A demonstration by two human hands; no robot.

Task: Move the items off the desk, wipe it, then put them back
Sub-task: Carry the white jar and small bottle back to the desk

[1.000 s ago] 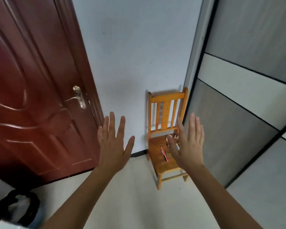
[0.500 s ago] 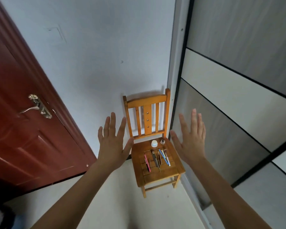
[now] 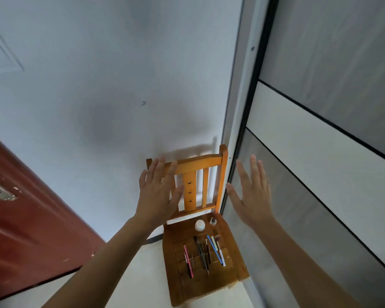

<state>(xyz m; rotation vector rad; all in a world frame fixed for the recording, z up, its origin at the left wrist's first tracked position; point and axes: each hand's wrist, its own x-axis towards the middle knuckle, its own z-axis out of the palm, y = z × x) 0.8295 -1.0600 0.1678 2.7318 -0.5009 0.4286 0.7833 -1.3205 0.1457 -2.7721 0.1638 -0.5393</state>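
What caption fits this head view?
Open left hand and right hand before an orange wooden chair holding coloured pens and a white jar.

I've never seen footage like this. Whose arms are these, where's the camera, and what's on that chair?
No machine here: a person wears a wide-angle camera on the head, looking forward and down, so you see their own arms. The left hand and right hand are raised with fingers spread, holding nothing. Below them stands a wooden chair in a corner. On its seat lie slim pens and brushes, among them a pink pen and a blue pen, with a white round jar and a small bottle nearer the backrest. A red-brown door is on the left.
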